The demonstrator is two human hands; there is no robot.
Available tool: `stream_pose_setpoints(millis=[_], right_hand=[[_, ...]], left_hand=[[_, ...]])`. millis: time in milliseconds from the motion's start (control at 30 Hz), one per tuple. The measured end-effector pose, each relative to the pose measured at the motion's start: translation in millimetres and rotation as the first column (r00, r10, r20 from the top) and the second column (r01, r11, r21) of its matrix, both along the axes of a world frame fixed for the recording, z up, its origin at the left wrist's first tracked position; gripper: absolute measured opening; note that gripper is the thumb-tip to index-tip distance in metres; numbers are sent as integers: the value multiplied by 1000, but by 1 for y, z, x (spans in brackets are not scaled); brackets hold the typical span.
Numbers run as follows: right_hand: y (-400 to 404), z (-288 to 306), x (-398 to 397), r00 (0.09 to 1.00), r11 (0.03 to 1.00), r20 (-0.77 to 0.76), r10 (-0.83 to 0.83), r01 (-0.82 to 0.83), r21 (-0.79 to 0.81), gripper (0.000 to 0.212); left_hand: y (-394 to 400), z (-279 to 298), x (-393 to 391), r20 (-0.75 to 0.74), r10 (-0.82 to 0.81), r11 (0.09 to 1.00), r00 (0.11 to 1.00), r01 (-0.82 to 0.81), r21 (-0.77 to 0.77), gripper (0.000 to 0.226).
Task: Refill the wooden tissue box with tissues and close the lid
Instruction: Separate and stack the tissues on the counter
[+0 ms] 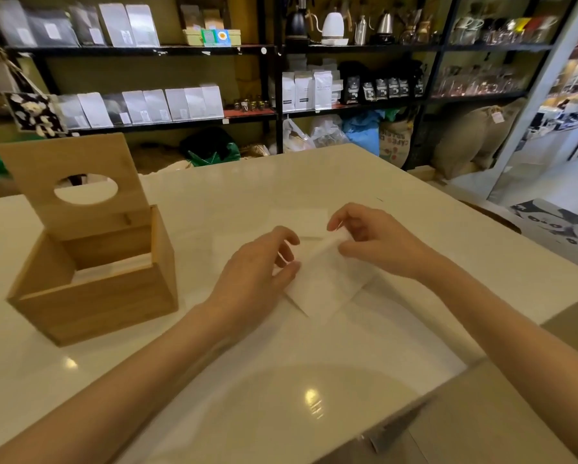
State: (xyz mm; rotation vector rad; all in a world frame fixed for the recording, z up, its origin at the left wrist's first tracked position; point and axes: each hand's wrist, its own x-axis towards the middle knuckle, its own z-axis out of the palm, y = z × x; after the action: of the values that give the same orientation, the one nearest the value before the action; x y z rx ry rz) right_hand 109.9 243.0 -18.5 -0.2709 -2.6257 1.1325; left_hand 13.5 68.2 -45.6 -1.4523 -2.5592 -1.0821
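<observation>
Head view, hands (317, 256) pinching blurred tissue (327, 286), edges indistinct

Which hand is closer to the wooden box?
Left. The left hand holds the tissue just right of the wooden box; the right hand pinches the tissue's far side, farther away.

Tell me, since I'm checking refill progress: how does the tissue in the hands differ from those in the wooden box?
The tissue lies on the table, pinched by the left hand and right hand; the tissues in the wooden box lie untouched, low inside. Both are white.
</observation>
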Motion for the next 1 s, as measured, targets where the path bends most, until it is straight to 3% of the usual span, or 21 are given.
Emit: stream_pose_setpoints(millis=[100,200,367,567,667,800,1000], right_hand=[[-7,14,2,997,992,-54,51,-57,-115,30],[-15,23,0,994,970,-83,72,-89,-227,29],[-30,19,-11,995,906,-82,63,-91,-414,20],[-49,14,-25,992,815,-101,75,-119,-567,12],[-60,8,-33,994,856,-33,108,-110,-505,7],[-65,-5,-39,990,872,77,114,-62,-486,2],[-64,-15,-39,981,865,156,119,-25,-501,1]], left_hand=[[-13,12,-6,183,-23,1000,983,22,9,39],[-30,23,-8,148,0,1000,989,3,-19,25],[-59,34,-8,200,104,986,974,-127,111,10],[-83,43,-10,308,262,942,915,-312,125,15],[-92,39,-12,184,349,930,919,-364,57,21],[-94,28,-6,-102,303,953,948,-303,6,22],[-88,20,-3,-145,280,953,949,-293,-79,26]])
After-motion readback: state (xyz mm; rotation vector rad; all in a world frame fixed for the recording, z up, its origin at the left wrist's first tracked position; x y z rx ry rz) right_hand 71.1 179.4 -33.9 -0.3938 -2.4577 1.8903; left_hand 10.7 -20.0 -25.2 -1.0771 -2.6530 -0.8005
